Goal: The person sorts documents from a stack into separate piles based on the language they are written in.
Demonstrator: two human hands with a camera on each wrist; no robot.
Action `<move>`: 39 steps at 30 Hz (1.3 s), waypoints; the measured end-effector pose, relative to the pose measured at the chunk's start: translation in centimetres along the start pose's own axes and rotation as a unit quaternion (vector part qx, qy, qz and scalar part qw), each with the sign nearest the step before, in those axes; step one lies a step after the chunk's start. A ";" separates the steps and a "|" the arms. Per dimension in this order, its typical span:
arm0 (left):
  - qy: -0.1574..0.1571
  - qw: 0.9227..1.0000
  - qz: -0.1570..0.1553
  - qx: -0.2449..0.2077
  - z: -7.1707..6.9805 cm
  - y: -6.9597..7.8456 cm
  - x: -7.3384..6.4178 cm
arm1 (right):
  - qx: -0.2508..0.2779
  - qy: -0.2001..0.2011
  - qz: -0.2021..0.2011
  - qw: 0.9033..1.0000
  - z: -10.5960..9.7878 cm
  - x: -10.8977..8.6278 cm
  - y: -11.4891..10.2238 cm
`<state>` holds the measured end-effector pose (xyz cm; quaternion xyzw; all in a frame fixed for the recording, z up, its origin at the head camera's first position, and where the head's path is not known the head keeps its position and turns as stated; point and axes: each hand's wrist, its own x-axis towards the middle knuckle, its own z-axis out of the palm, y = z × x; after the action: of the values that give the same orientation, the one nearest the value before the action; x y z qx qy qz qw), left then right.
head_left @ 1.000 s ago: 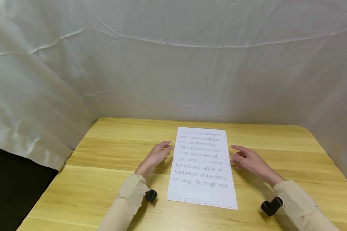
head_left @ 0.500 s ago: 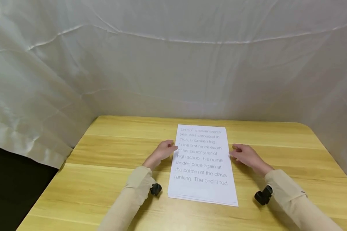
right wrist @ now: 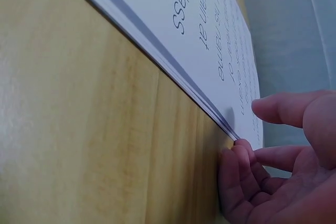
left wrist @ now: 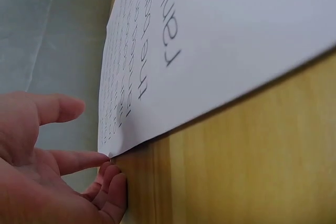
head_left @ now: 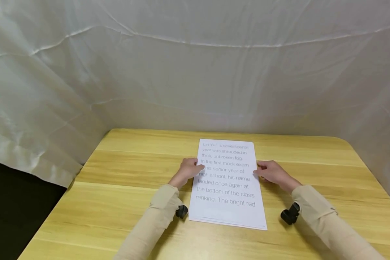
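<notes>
I logged the printed paper stack [head_left: 227,184] flat on the desk [head_left: 117,202], long axis running near-to-far, between the left hand [head_left: 187,170] and right hand [head_left: 274,173]. Fingers [left wrist: 79,161] met both long edges, thumbs [right wrist: 283,109] parted above, gripping nothing; neither hand looked clearly nearer.

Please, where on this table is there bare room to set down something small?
Bare wooden table lies left of the left sleeve, right of the right sleeve, and between the sleeves, nearer than the paper stack. Behind the stack, only a narrow strip lies before the curtain. Crowded: the stack's long sides, at the left hand and right hand.
</notes>
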<state>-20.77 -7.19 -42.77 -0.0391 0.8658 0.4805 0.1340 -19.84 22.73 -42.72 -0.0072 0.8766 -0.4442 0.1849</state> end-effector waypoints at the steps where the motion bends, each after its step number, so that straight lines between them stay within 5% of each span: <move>1: 0.003 1.000 -0.002 0.000 0.1 0.0 0.0 | -0.002 0.000 -0.003 1.000 0.0 0.0 0.0; 19: 0.048 0.998 -0.023 0.030 1.3 0.4 -0.5 | -0.022 0.012 -0.013 1.000 0.9 -0.4 -0.3; 26: 0.042 0.999 -0.033 0.001 1.1 0.5 -0.5 | -0.021 0.014 -0.019 0.999 1.1 -0.2 -0.3; 39: 0.057 0.998 0.011 -0.030 1.0 -0.3 -0.6 | -0.051 0.050 -0.045 0.996 1.9 -0.5 -0.3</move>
<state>-19.96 -6.54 -43.33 -0.0610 0.8578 0.5043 0.0780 -18.77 21.20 -43.30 -0.0341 0.9050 -0.4068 0.1199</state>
